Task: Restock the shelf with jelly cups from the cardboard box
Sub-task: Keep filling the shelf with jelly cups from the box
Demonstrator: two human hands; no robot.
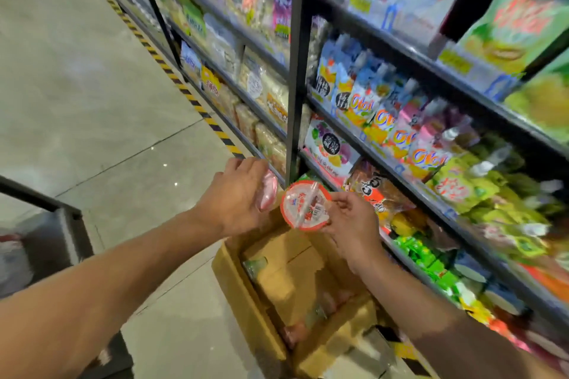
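Observation:
My right hand (351,224) pinches a jelly cup (304,204) by its rim, the red-and-white lid facing me. My left hand (237,197) grips a second, pinkish jelly cup (268,191) seen edge-on, just left of the first. Both cups hang above the open cardboard box (246,295) on the floor, which holds more jelly cups (332,301) between cardboard dividers. The shelf (409,181) with packed snacks rises to the right of my hands.
A black upright post (297,71) of the shelving stands just behind the cups. Yellow-black tape (172,74) marks the floor along the shelf base. A dark cart or bin (55,224) stands at the left. Tiled floor spreads out to the left.

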